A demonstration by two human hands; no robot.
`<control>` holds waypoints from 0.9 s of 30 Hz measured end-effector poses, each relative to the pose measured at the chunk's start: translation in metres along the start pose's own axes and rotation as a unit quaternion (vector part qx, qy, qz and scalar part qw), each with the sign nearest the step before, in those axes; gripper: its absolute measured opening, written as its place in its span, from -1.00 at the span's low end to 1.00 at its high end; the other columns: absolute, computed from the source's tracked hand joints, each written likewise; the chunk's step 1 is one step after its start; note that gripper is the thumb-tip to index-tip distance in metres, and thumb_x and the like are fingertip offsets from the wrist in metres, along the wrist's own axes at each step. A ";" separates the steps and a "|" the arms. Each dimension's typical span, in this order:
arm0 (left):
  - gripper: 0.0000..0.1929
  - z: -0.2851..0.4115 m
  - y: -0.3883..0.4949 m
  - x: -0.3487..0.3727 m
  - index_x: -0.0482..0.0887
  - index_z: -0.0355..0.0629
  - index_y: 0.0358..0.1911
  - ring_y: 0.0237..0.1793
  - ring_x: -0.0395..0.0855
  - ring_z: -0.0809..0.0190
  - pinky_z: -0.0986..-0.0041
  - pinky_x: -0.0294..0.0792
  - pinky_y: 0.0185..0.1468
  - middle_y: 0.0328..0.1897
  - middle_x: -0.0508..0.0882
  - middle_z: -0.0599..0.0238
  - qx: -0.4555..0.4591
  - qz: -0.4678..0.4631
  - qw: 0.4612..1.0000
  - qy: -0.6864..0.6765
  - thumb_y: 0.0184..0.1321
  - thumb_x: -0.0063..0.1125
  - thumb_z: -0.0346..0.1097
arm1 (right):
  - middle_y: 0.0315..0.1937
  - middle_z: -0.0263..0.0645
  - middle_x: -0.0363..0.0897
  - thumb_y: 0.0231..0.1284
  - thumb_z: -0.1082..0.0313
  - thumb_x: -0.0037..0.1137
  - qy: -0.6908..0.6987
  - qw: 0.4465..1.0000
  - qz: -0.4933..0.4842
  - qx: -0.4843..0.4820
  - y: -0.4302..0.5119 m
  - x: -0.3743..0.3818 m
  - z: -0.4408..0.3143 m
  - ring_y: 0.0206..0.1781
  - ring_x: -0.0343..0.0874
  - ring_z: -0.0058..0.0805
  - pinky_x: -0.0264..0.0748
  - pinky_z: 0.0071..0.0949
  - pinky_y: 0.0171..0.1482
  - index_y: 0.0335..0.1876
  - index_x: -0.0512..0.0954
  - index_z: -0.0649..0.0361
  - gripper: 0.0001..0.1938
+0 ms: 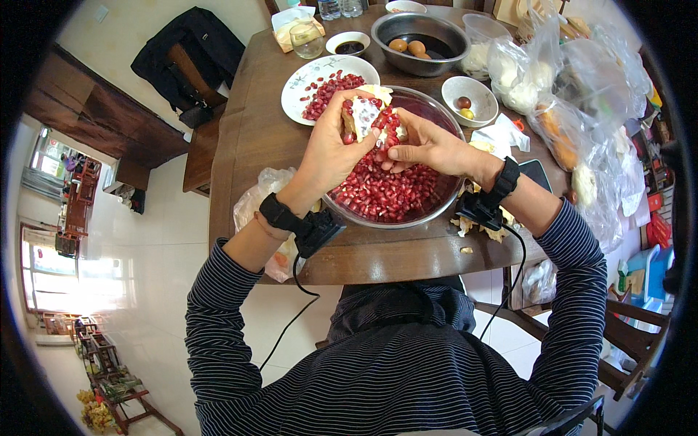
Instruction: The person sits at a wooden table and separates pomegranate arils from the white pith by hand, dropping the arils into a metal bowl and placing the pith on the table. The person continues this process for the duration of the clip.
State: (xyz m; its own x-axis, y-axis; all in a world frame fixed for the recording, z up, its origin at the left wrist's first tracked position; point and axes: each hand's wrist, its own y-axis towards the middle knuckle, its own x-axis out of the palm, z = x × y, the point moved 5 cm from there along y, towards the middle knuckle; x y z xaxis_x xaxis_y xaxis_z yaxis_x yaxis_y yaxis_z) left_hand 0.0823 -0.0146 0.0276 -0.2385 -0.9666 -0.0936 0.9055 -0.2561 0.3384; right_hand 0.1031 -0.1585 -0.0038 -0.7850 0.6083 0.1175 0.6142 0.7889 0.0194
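My left hand (339, 143) grips a piece of pomegranate (366, 115), its red seeds and pale pith exposed. From the other side, my right hand (422, 143) has its fingers around a cluster of seeds on the same fruit. Both hands are above a large metal bowl (393, 222) that holds a heap of loose pomegranate seeds (387, 191). Behind my left hand, more seeds lie on a white patterned plate (297, 82). Scraps of peel (493, 231) lie on the table right of the bowl, partly under my right wrist.
On the wooden table (245, 131) stand a metal basin (381, 32) with brown eggs, a small bowl of dark liquid (349, 48), a glass (306, 41) and a bowl with two small fruits (482, 92). Plastic bags (556, 120) crowd the right; another bag (262, 196) lies left.
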 end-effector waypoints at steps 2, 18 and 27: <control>-0.56 -0.001 0.000 -0.001 0.32 -0.25 0.14 0.08 0.49 0.37 0.54 0.42 0.11 0.09 0.50 0.20 0.006 -0.002 1.000 0.005 0.18 0.11 -0.60 | -0.13 -0.31 0.57 0.40 0.26 -0.03 0.017 0.999 0.002 0.034 0.004 -0.004 0.001 -0.12 0.59 -0.63 0.59 -0.61 -0.12 0.19 0.27 0.18 -0.65; -0.58 -0.006 0.002 -0.005 0.36 -0.23 0.07 0.01 0.52 0.37 0.50 0.42 0.10 0.00 0.55 0.23 -0.018 0.033 0.999 -0.021 0.14 0.15 -0.60 | -0.01 -0.29 0.56 0.33 0.33 0.06 0.028 0.999 -0.018 0.005 0.008 -0.003 0.000 0.00 0.55 -0.62 0.51 -0.60 0.07 0.19 0.36 0.25 -0.62; -0.58 -0.006 0.001 -0.001 0.37 -0.23 0.07 0.01 0.53 0.37 0.50 0.42 0.09 0.00 0.56 0.22 -0.027 0.035 0.997 -0.057 0.13 0.14 -0.61 | 0.00 -0.25 0.57 0.19 0.44 0.21 -0.028 0.999 0.026 0.028 0.013 0.000 0.003 0.00 0.55 -0.60 0.49 -0.56 0.10 0.20 0.34 0.34 -0.53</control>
State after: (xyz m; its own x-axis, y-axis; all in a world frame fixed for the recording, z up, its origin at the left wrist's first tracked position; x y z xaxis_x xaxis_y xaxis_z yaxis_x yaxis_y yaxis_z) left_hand 0.0855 -0.0137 0.0221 -0.2101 -0.9770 0.0367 0.9383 -0.1910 0.2882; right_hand 0.1113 -0.1480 -0.0061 -0.7569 0.6507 0.0614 0.6494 0.7593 -0.0413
